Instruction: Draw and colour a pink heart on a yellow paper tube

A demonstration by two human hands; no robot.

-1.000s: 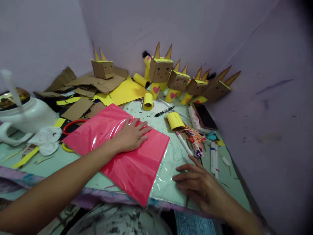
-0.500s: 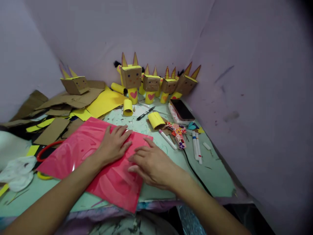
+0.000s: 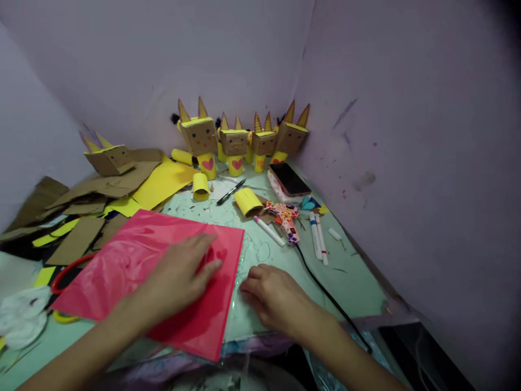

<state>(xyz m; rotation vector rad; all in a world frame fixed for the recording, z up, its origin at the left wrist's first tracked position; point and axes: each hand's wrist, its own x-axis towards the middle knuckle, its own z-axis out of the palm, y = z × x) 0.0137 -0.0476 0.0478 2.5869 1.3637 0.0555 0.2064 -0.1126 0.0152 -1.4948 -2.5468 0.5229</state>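
Where your left hand lies: open, on pink packet.
Right hand: fingers curled, can't tell grip.
Red handle, nine o'clock: pushed packet could snag.

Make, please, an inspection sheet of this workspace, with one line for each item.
Surface: pale green tabletop, marked with small dark specks and drawn lines.
Things in use: glossy pink-red rectangular sheet, lying flat.
Clutter: flat brown cardboard scraps, large yellow paper, dark-screened phone, flower-patterned tool.
Hands: left hand over the sheet; right hand curled beside its right edge, grip cannot be told.
Cables: one black cable runs from the tool past the table's front edge.
Surroundings: pale purple, stained walls; four box-headed cardboard figures with yellow horns stand near them.
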